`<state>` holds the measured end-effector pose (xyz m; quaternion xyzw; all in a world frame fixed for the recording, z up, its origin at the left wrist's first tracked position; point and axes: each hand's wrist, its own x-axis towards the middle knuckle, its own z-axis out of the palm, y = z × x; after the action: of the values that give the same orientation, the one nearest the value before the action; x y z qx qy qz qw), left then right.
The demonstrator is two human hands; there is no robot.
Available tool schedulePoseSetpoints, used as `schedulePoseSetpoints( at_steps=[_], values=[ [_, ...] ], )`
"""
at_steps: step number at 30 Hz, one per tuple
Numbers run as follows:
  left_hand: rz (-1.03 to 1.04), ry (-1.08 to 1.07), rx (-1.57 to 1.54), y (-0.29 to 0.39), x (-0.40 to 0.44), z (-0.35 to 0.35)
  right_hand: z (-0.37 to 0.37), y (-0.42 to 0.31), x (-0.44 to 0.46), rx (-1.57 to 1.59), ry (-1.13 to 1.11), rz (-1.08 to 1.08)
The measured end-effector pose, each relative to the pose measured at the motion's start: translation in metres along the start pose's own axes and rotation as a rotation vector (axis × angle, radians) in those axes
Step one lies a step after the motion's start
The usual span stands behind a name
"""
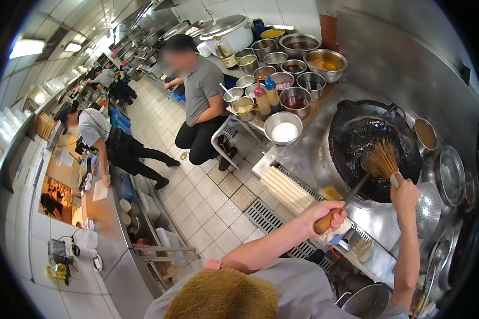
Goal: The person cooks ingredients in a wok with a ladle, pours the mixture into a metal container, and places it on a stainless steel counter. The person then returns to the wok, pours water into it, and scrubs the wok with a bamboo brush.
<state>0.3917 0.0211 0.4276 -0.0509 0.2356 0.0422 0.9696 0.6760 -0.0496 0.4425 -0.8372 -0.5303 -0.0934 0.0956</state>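
My left hand (327,217) is closed around the wooden handle of a ladle (357,190), whose metal shaft slants up over the near rim of a black wok (346,122). My right hand (404,192) grips a bamboo wok brush (383,158) by its bound end. The splayed bristles point into the wok and meet the ladle's head, which they partly cover. Dark, wet-looking liquid glistens on the wok's inside.
Metal bowls of sauces (324,63), squeeze bottles (272,94) and a bowl of white powder (283,128) stand beyond the wok. A perforated strainer (427,207) lies to its right. One person (202,90) crouches nearby; another (98,133) leans over the left counter (112,223).
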Motion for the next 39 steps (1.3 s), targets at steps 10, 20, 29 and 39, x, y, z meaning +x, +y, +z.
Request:
schedulePoseSetpoints(
  at_steps=[10, 20, 29, 39],
  values=[
    [0.025, -0.038, 0.001, -0.014, 0.001, 0.006, 0.001, -0.009, -0.018, -0.026, -0.025, 0.007],
    [-0.003, -0.03, -0.1, -0.019, 0.003, 0.022, 0.011, 0.014, -0.011, 0.03, 0.035, -0.011],
    [0.006, -0.069, -0.102, -0.021, 0.009, 0.018, 0.014, -0.001, -0.02, -0.152, -0.021, 0.011],
    [-0.098, -0.108, -0.181, -0.016, 0.0, 0.025, 0.037, 0.014, -0.021, -0.051, 0.044, -0.128]
  ],
)
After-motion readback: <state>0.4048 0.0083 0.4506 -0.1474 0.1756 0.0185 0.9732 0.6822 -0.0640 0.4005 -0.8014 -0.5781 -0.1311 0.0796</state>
